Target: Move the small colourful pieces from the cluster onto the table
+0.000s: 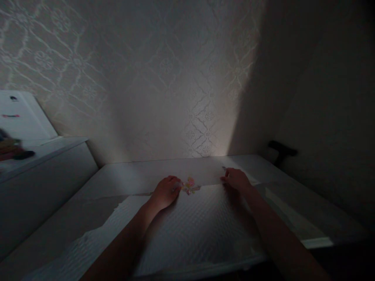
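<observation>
A small pink and yellow flower-like piece point(190, 185) lies at the far edge of a white textured sheet point(187, 226). My left hand point(167, 192) is closed at the left side of this piece, its thumb and fingers pinching there; the exact grip is too dim to make out. To the right, my right hand point(236, 179) is closed in a pinch near the sheet's far right part. A tiny greyish thing point(224, 168) shows at its fingertips, too small to name.
The sheet lies on a pale table point(140, 175) that meets a patterned wall point(175, 97). At left stands a white cabinet point(58, 164) with a white box point(23, 113) on it. A dark T-shaped object point(281, 150) is at the right edge.
</observation>
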The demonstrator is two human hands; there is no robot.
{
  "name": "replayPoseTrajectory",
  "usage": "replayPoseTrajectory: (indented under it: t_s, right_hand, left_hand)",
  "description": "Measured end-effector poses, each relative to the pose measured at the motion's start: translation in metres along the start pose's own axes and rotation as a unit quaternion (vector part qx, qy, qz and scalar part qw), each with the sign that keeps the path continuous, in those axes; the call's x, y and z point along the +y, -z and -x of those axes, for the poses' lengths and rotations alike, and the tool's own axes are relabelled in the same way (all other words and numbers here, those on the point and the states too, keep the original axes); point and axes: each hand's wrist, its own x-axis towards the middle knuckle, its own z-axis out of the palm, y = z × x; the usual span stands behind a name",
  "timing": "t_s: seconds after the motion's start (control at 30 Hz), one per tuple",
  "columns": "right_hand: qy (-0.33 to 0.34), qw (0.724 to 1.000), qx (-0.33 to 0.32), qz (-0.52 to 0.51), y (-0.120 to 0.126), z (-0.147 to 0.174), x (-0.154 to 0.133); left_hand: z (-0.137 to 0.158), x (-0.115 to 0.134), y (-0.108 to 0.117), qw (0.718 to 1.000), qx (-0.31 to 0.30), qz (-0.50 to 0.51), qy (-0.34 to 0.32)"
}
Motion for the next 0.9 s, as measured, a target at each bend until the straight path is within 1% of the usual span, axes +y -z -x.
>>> replayPoseTrajectory:
  t_s: [0.17, 0.27, 0.33, 0.37, 0.4, 0.47, 0.53, 0.57, 0.63, 0.7, 0.77, 0.9]
  right_hand:
    - [-0.020, 0.997, 0.053, 0.047, -0.002, 0.001, 0.006]
    - [-0.027, 0.997, 0.063, 0.045, -0.002, 0.000, 0.010]
    - [-0.014, 0.997, 0.070, 0.023, -0.002, -0.001, 0.008]
    - [0.004, 0.997, 0.076, 0.005, -0.002, -0.001, 0.003]
    - [0.036, 0.996, 0.083, -0.016, -0.002, -0.001, -0.003]
    - [0.138, 0.984, 0.096, -0.063, -0.004, 0.003, -0.021]
    - [0.264, 0.954, 0.097, -0.103, -0.006, 0.011, -0.043]
    - [0.316, 0.937, 0.087, -0.118, -0.007, 0.016, -0.054]
    - [0.381, 0.913, 0.059, -0.133, -0.008, 0.025, -0.074]
    - [0.405, 0.904, 0.033, -0.132, -0.008, 0.033, -0.086]
    - [0.409, 0.903, 0.023, -0.128, -0.009, 0.035, -0.091]
    - [0.386, 0.910, 0.031, -0.149, -0.017, 0.031, -0.088]
  left_hand:
    - [0.001, 0.002, 0.002, 1.000, -0.002, 0.006, 0.000]
    - [0.001, 0.005, 0.004, 1.000, -0.006, 0.006, 0.006]
    - [0.001, 0.006, 0.005, 1.000, -0.009, 0.005, 0.005]
    - [0.001, 0.006, 0.005, 1.000, -0.008, 0.006, 0.002]
    - [0.001, 0.006, 0.004, 1.000, -0.007, 0.007, -0.001]
    - [0.001, 0.005, 0.003, 1.000, -0.003, 0.008, -0.007]
    - [0.001, 0.004, 0.002, 1.000, 0.001, 0.007, -0.010]
    - [0.000, 0.004, 0.002, 1.000, 0.003, 0.005, -0.011]
    - [0.001, 0.005, 0.002, 1.000, 0.003, 0.001, -0.013]
    - [0.001, 0.005, 0.002, 1.000, 0.001, -0.002, -0.013]
    - [0.001, 0.005, 0.002, 1.000, -0.001, -0.005, -0.014]
    - [0.001, 0.004, 0.001, 1.000, -0.005, -0.006, -0.014]
